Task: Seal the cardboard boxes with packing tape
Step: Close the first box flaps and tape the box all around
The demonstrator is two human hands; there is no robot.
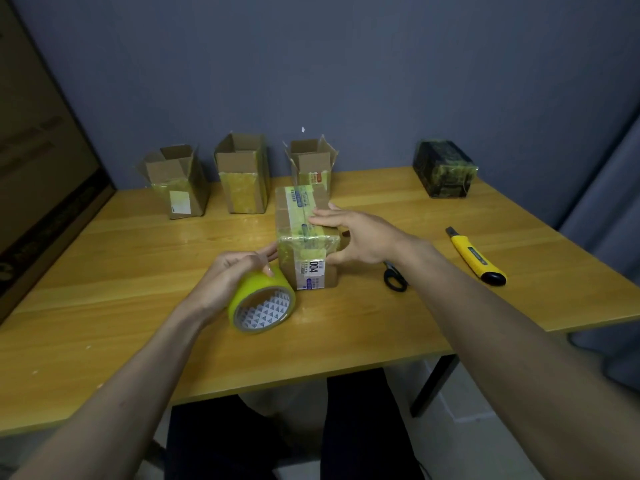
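**Yellow tape on box one, three boxes still open**

Status: closed cardboard box [306, 237] sits mid-table [138, 271], flaps down, yellowish tape strip running along the top seam and over the near end above the "004" label [313, 268]. Looks like the seam strip is laid but not yet cut from the roll. I can't see a clear tape bridge between roll and box, so treat that as a guess.

Hands:
- Left hand [239, 268] grips the yellow tape roll [261, 303], fingers curled over its top, roll tilted with its core facing the camera, just beside the box's near-left corner.
- Right hand [353, 237] lies on the box, fingers straight and flat on the top tape, thumb down against the near face. Pressing or smoothing, not gripping.

Left to do:
- Three open boxes [242, 174] in a row at the back edge, flaps up. All carry old tape on their sides, none sealed on top.
- Dark wrapped box [445, 169] at back right is fully covered in tape; likely finished or not part of the batch.

Cutting tools in reach on the right: scissors [394, 277], partly hidden under the right forearm, and yellow utility knife [476, 256] further out.

Estimate: first of four, roughly one-quarter through at best.
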